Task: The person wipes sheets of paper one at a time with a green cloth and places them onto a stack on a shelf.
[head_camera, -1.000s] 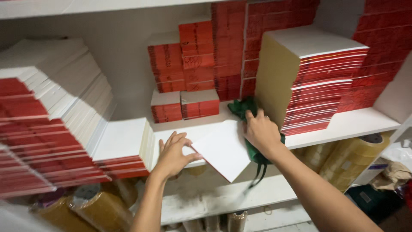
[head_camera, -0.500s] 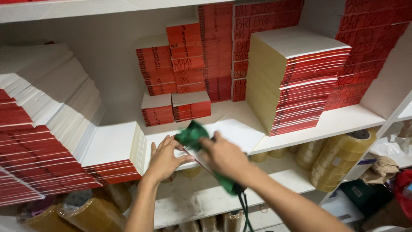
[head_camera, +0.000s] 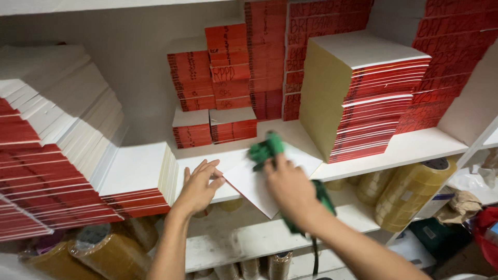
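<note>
Pressing a green cloth [head_camera: 267, 149] onto a white booklet [head_camera: 259, 181] with my right hand [head_camera: 290, 189], fingers clamped on it, I steady the booklet's left corner with my open left hand [head_camera: 199, 186]. It lies on the white shelf [head_camera: 415, 148], near edge overhanging, between red-edged stacks [head_camera: 384, 98].

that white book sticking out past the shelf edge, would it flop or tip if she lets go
Probably fairly stiff: the white book lies flat though a corner overhangs the shelf. It looks thin, so likely light. It might tip off, since only the left hand pins its edge while the right hand presses the green cloth on it.
</note>
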